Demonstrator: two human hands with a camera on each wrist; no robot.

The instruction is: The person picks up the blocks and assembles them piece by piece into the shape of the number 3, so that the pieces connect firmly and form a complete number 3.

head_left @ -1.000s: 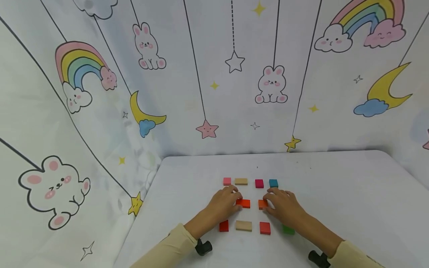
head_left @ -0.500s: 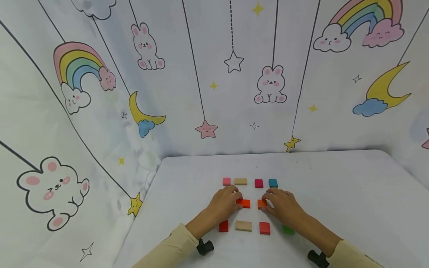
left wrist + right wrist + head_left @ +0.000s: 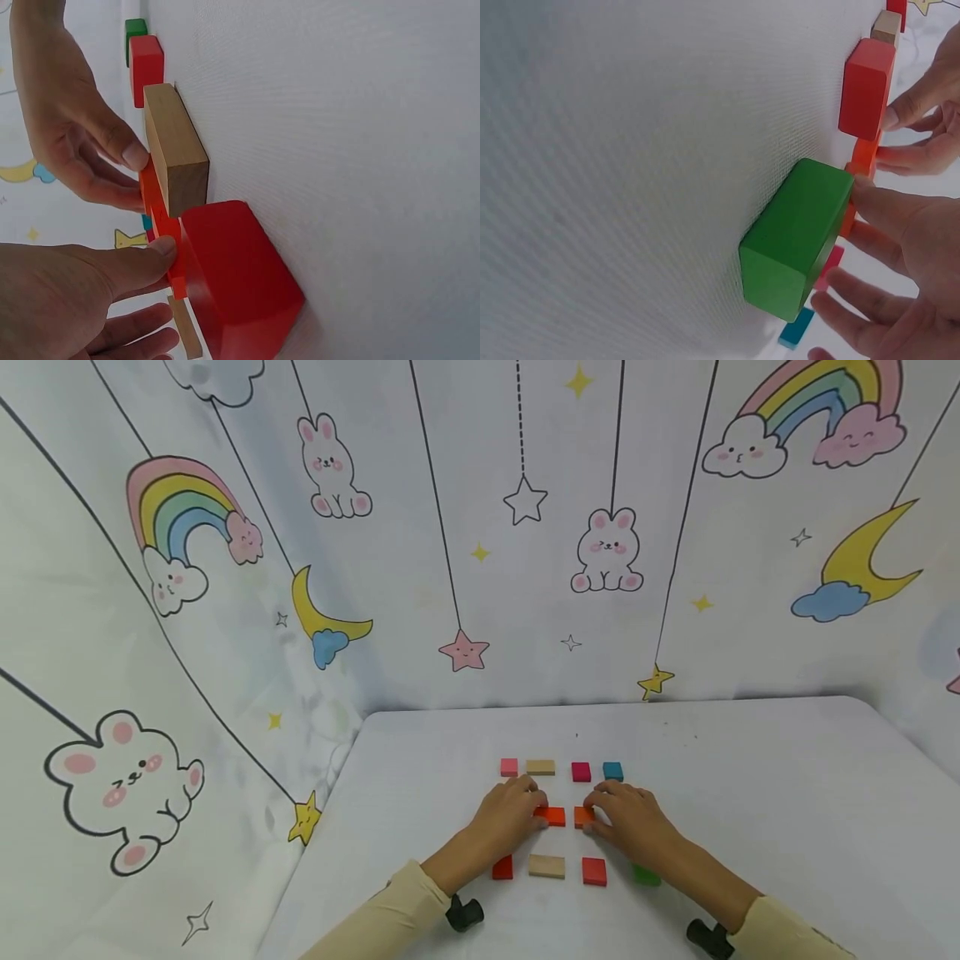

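Note:
In the head view my left hand [image 3: 504, 818] pinches the left part of a red-orange block [image 3: 555, 817] between thumb and fingers. Facing it, my right hand [image 3: 636, 820] pinches an orange block [image 3: 581, 817] from the right. A narrow strip of white table separates the two blocks' inner ends. The left wrist view shows my left thumb on the near side of the red-orange block [image 3: 178, 279]. From the right wrist, my right thumb and forefinger grip the orange block [image 3: 847, 219], its middle partly hidden; the other fingers are spread loosely.
Behind the hands lie a pink block [image 3: 509, 767], a tan one, a crimson one and a teal block [image 3: 612, 770]. In front are a red block [image 3: 502, 867], a tan block [image 3: 547, 867], another red block [image 3: 594, 872] and a green block [image 3: 647, 876], partly under the right wrist.
The left hand has slid the red-orange block slightly right, and the right hand has brought the orange block slightly left. The gap between them has narrowed; the other blocks stay put.

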